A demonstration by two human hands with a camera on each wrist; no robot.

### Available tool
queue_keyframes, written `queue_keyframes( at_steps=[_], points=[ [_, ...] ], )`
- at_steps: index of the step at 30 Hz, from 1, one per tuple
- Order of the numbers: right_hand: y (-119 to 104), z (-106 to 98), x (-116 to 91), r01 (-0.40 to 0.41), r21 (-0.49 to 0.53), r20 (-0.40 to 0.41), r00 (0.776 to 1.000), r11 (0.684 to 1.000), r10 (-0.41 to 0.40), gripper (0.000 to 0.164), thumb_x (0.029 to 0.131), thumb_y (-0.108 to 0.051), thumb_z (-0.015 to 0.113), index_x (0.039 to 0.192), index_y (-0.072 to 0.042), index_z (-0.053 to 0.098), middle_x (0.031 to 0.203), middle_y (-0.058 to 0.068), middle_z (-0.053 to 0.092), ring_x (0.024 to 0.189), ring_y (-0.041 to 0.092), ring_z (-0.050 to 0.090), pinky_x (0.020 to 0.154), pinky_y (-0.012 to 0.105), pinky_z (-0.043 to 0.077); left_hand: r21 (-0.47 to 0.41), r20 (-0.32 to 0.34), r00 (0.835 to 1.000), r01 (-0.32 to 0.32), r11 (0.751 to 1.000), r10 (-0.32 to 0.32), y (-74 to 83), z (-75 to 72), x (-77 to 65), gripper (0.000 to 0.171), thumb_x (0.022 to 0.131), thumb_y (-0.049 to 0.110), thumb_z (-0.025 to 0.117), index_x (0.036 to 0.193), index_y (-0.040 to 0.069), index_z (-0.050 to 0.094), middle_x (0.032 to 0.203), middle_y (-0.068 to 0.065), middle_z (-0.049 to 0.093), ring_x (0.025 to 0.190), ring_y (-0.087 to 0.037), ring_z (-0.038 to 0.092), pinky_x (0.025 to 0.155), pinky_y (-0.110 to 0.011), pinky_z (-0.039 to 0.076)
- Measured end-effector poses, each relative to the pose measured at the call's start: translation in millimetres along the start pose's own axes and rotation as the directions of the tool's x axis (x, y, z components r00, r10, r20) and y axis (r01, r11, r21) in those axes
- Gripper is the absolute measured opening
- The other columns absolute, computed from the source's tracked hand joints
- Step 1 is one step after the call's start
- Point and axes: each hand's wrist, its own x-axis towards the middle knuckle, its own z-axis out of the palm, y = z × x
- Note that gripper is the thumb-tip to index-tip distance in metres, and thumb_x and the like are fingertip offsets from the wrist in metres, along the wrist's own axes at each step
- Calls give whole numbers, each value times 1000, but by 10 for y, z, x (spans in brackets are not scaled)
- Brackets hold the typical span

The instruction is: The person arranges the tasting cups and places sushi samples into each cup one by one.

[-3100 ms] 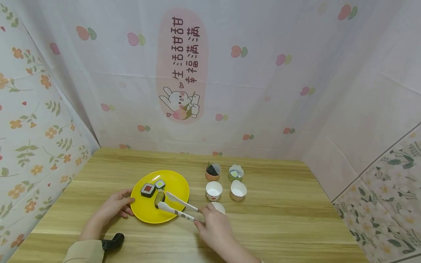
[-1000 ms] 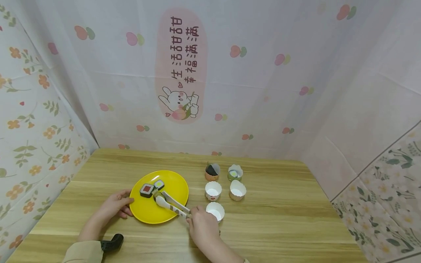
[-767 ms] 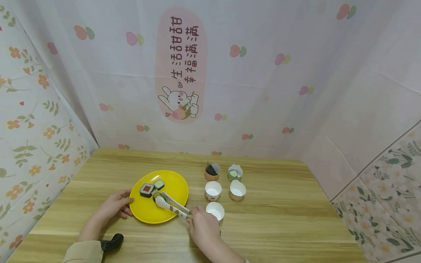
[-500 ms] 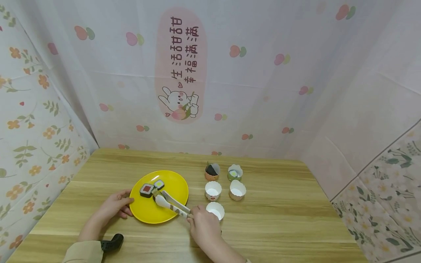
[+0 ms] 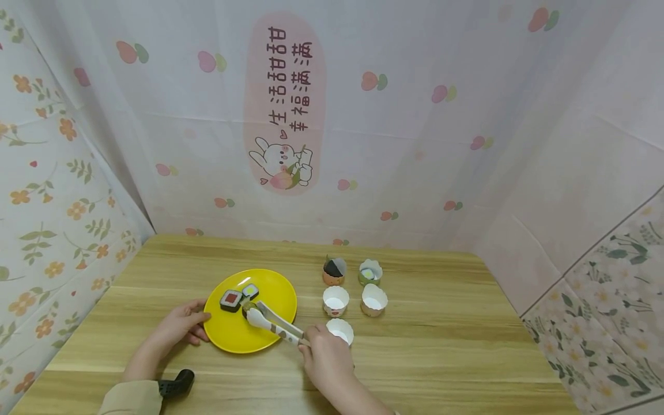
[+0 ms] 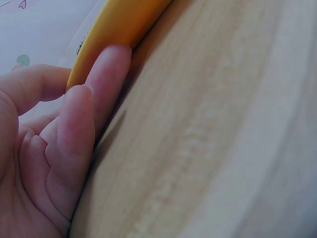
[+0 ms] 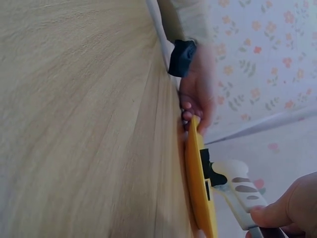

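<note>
My left hand (image 5: 178, 325) holds the left rim of the yellow plate (image 5: 228, 337), thumb on top and fingers beneath. In my right hand (image 5: 329, 353) are white tongs (image 5: 277, 331) with brown spots, reaching over the plate from the right. Their tips are squeezed in at a toy sushi piece (image 5: 247, 306) with a green-brown top and black band, partly hidden by the near arm. In the right wrist view the tongs (image 7: 242, 191) meet the dark sushi (image 7: 217, 177) low over the plate. Beside it lie a red-centred sushi roll (image 5: 230, 300) and a smaller yellow-centred roll (image 5: 250, 291).
Right of the plate stand several paper cups. The orange cup (image 5: 334, 279) holds a black-and-white piece, the green cup (image 5: 370, 281) a yellow-centred roll. A white cup (image 5: 340, 329) is partly behind my right hand. A black wrist device (image 5: 177, 384) sits at my left sleeve.
Around three seconds ago the tongs were spread about the sushi piece; their arms have since come together on it. The right hand shifted left, then slightly back right. The left hand stays put.
</note>
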Motion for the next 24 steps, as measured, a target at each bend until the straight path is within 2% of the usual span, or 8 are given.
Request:
queue_keyframes(
  at_steps=[13, 24],
  points=[
    [82, -104, -42, 0, 16, -23, 1000, 1000, 1, 16, 78, -15, 79, 88, -8, 69, 87, -1, 61, 59, 13, 57, 47, 24, 44, 6, -21, 1000, 2, 1000, -2, 8, 22, -11, 61, 99, 14, 50, 142, -16, 21, 81, -12, 65, 65, -26, 65, 54, -30, 55],
    [181, -209, -72, -7, 17, -58, 998, 1000, 8, 16, 77, -15, 79, 87, -8, 68, 82, -2, 58, 56, 8, 49, 44, 23, 39, 2, -31, 999, 14, 1000, -14, 6, 26, -12, 61, 99, 16, 51, 143, -15, 22, 80, -13, 64, 66, -27, 65, 54, -31, 55]
  ],
)
